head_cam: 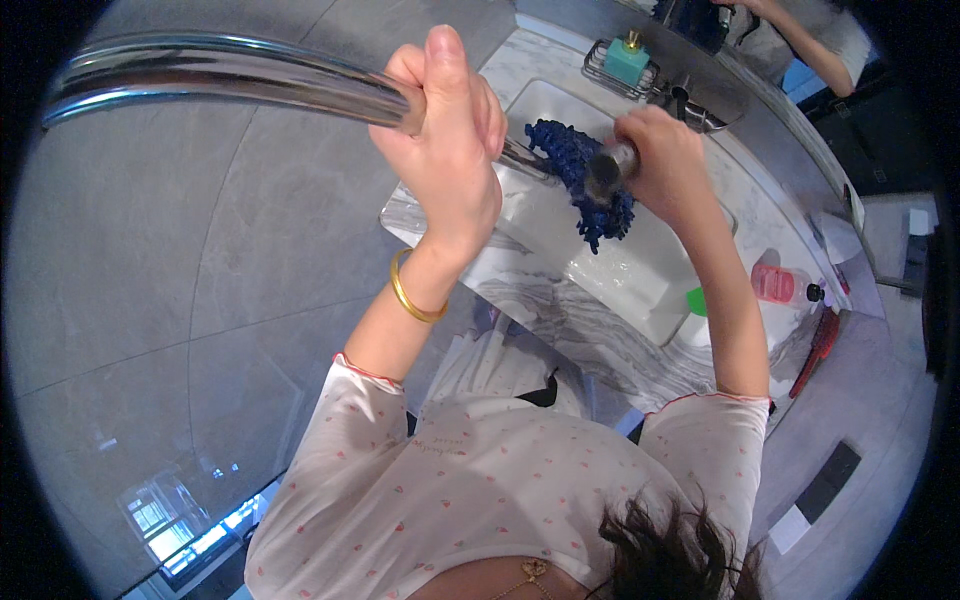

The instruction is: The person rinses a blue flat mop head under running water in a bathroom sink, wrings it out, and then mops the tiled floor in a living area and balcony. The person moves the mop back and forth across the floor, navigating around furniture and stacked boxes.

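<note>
My left hand (454, 120) is wrapped around the shiny metal pole (247, 75) of a mop, thumb on top. The pole runs from the upper left down to a dark blue chenille mop head (577, 161), which lies in a white sink basin (540, 217). In my right hand (667, 161) is a dark cylindrical fitting, apparently a faucet spray head (609, 171), held right over the mop head. It is somewhat blurred, and whether water flows from it I cannot tell.
Behind the basin a wire rack (600, 67) carries a teal pump bottle (627, 60) beside the faucet base (694, 112). Right of the sink stand a pink bottle (776, 283) and a red hairbrush (817, 349). A green item (697, 301) touches the basin's edge. A mirror (780, 67) borders the marble counter (645, 360).
</note>
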The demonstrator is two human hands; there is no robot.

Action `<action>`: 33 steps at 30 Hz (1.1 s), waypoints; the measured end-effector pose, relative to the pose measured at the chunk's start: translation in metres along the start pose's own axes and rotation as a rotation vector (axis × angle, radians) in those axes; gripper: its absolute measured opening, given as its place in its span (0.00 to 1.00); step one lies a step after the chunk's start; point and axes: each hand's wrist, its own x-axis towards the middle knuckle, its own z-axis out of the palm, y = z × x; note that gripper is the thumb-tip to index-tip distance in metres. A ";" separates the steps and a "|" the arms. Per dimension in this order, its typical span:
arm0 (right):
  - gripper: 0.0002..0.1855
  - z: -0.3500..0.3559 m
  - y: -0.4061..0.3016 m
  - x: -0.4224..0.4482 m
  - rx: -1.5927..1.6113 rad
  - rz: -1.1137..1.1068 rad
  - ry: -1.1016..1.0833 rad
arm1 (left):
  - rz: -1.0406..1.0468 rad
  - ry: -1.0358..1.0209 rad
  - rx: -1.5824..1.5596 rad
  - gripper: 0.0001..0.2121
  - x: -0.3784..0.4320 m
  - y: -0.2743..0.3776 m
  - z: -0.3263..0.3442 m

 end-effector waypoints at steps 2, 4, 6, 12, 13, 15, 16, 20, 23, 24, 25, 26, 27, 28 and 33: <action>0.10 -0.004 0.009 -0.017 -0.006 -0.037 -0.071 | -0.015 0.027 -0.004 0.16 0.000 0.002 -0.001; 0.10 -0.006 0.019 -0.017 -0.029 -0.053 -0.030 | -0.030 0.025 -0.019 0.16 -0.001 0.004 -0.005; 0.11 -0.005 0.030 -0.007 -0.075 -0.085 0.017 | -0.045 -0.006 -0.053 0.16 -0.004 0.007 -0.011; 0.06 0.031 0.044 0.024 -0.165 -0.083 0.180 | -0.072 0.001 -0.015 0.15 -0.021 0.014 -0.029; 0.06 0.033 0.045 0.022 -0.174 -0.113 0.160 | -0.076 0.008 -0.011 0.15 -0.023 0.016 -0.032; 0.05 0.036 0.048 0.016 -0.192 -0.176 0.120 | -0.082 -0.001 -0.014 0.15 -0.024 0.018 -0.038; 0.05 0.036 0.050 0.011 -0.183 -0.201 0.071 | -0.084 0.000 -0.018 0.15 -0.025 0.018 -0.042; 0.04 0.033 0.060 -0.014 -0.161 -0.276 -0.049 | -0.093 0.019 -0.024 0.15 -0.029 0.021 -0.052; 0.04 0.037 0.060 -0.011 -0.178 -0.214 0.018 | -0.102 0.031 -0.046 0.15 -0.032 0.022 -0.053; 0.04 0.044 0.057 -0.003 -0.190 -0.201 0.084 | -0.105 0.029 -0.047 0.15 -0.033 0.023 -0.054; 0.05 0.048 0.056 0.003 -0.207 -0.185 0.147 | -0.111 0.026 -0.054 0.15 -0.034 0.023 -0.055; 0.05 0.051 0.054 0.006 -0.234 -0.191 0.093 | -0.116 0.023 -0.062 0.15 -0.035 0.023 -0.056; 0.05 0.054 0.055 0.004 -0.228 -0.200 0.079 | -0.117 0.018 -0.058 0.15 -0.036 0.024 -0.056; 0.04 0.057 0.057 0.000 -0.221 -0.207 0.064 | -0.118 0.012 -0.054 0.16 -0.037 0.024 -0.057; 0.06 0.060 0.062 -0.004 -0.213 -0.224 0.116 | -0.120 0.012 -0.067 0.15 -0.041 0.025 -0.063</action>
